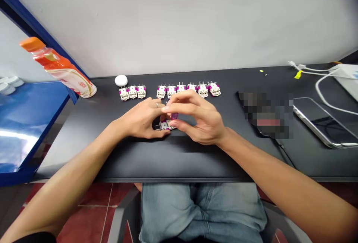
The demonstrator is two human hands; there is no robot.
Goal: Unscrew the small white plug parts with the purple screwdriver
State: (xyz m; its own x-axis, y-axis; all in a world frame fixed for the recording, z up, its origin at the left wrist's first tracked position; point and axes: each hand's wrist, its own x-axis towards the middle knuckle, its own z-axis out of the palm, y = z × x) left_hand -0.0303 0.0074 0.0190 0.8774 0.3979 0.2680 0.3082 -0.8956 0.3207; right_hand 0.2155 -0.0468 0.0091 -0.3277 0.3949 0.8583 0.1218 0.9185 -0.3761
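My left hand [144, 119] rests on the black tabletop, its thumb and fingers curled round a small white-and-purple plug piece [165, 125] with thin metal pins pointing left. Above that piece, my right hand [198, 118] pinches a small translucent purple part [174, 116] between thumb and forefinger. The fingers of both hands meet there and hide much of the plug piece. Whether the purple part touches it, I cannot tell. Behind my hands stand similar white-and-purple plug pieces, a group of three [132, 92] on the left and a row of several [203, 90] on the right, pins towards the wall.
A white round case [121, 80] sits behind the left group. Far left stands an orange-capped bottle [64, 69] by a blue-framed partition. On the right lie a partly blurred black device [251, 105] with a cable, a phone [327, 121] and a white cable [317, 86].
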